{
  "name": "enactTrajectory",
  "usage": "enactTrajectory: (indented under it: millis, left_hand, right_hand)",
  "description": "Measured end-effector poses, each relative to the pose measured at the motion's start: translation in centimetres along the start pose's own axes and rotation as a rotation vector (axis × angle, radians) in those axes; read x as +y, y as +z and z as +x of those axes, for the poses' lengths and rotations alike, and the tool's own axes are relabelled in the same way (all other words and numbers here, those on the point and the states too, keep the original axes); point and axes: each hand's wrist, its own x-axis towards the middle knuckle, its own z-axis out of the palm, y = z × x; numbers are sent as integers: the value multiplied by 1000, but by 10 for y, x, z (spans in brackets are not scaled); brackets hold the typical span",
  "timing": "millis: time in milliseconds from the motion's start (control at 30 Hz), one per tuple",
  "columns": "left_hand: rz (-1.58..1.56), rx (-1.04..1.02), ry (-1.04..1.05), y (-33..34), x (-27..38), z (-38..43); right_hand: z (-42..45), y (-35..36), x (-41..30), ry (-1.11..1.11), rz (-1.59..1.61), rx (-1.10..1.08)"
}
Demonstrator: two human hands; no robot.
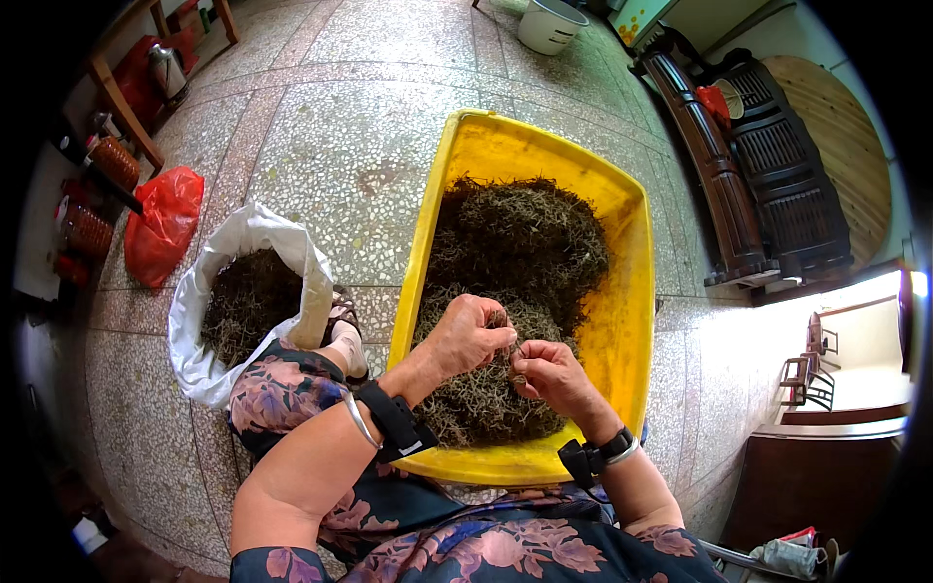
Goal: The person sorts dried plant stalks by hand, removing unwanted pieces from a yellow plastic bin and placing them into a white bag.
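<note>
A yellow plastic tub (619, 306) stands before me, holding heaps of dry, brownish, twig-like plant material (510, 218). Above the nearer heap, my left hand (466, 331) pinches a small dark tuft of this material between thumb and fingers. Close to its right, my right hand (548, 370) grips another small bit with thumb and forefinger; thin strands lie between the two hands. At my left leg stands a white woven sack (188, 321) with its rim rolled back, and similar dry material (251, 306) fills it.
A red plastic bag (164, 226) lies on the terrazzo floor beyond the sack, near large jars (87, 227) and a metal flask (168, 71). A white bucket (552, 28) stands at the far side. A dark wooden bench (773, 167) is at the right.
</note>
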Motion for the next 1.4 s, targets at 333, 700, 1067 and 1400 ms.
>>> enactTrajectory:
  millis: [333,700,1067,1400]
  left_hand:
    - [66,2,22,-1,-8,3]
    - [-121,83,21,-1,4,-3]
    - [-387,104,-22,-23,15,1]
    - [-343,55,-44,-24,13,1]
  right_hand:
    - [7,10,9,-109,-119,-24]
    - [-7,8,-3,50,-190,5]
    - [25,17,35,-575,-1327,-52]
    - [31,9,44,-547,-1474,-49]
